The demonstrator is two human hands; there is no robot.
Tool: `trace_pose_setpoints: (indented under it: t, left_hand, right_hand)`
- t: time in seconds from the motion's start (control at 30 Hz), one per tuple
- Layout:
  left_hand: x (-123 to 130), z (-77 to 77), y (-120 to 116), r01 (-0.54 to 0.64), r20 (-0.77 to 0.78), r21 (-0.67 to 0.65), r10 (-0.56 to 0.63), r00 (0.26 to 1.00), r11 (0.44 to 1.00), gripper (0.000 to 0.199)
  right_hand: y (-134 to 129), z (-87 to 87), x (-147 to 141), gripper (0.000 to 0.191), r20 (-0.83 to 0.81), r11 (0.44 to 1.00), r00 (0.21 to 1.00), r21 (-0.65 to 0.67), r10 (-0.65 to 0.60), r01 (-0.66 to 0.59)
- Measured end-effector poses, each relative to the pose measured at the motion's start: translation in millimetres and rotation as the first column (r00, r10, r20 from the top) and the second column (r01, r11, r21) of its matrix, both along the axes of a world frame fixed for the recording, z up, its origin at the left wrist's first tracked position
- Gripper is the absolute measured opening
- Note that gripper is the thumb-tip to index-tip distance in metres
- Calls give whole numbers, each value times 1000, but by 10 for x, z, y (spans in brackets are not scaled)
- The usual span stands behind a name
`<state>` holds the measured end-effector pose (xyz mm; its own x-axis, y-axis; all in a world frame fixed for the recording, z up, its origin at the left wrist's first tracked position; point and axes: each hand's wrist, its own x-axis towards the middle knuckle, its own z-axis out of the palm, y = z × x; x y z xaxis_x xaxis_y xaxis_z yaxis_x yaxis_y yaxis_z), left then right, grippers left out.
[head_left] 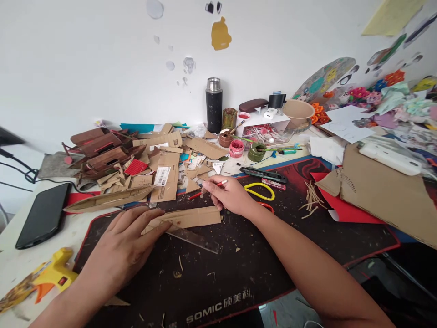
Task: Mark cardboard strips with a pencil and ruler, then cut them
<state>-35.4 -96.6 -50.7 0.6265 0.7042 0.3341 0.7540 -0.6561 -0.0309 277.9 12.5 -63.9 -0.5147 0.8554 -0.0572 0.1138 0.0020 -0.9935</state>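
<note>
My left hand [128, 243] lies spread over the left end of a cardboard strip [198, 217] and a clear ruler [194, 238], its fingertips pressing on them. The ruler slants down to the right across the black mat [191, 278]. My right hand [227, 193] is closed around a red pencil [195, 196], just above the strip's right end. Right of that hand are the yellow handle [262, 191] and red handle of scissors, with a black box cutter [262, 174] behind them.
Cardboard scraps [167, 175] and brown cardboard models [102, 148] fill the back left. Paint jars [236, 148] and a black flask [214, 107] stand behind. A phone [44, 214] and yellow glue gun [61, 271] lie left; a cardboard sheet [378, 191] lies right.
</note>
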Motion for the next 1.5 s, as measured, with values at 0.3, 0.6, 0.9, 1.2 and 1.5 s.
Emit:
trace_pose_setpoints:
  t: [0.3,0.6,0.9,1.2,1.5]
  left_hand:
    - [48,-125,-168,-56,58,-110,63,996,992,48]
    - [181,-214,-88,22,130,-61,-13,991,998,43]
    - [301,-254,-134,-2,184,-51,11,983,999,37]
    - [440,-275,-170,-46,206,-58,57,977,997,34]
    - [576,-149,-145,-65,225,-61,77,971,996,33]
  right_hand:
    - [-8,7,4,34,10,1000,1000,-13,-14,14]
    - [-20,21,19,37,9,1000,1000,2,-8,8]
    - [-39,44,24,41,9,999,1000,-46,-23,23]
    - [-82,97,20,48,61,996,996,-67,-60,64]
    - [-112,136,28,54,114,995,989,-29,-92,96]
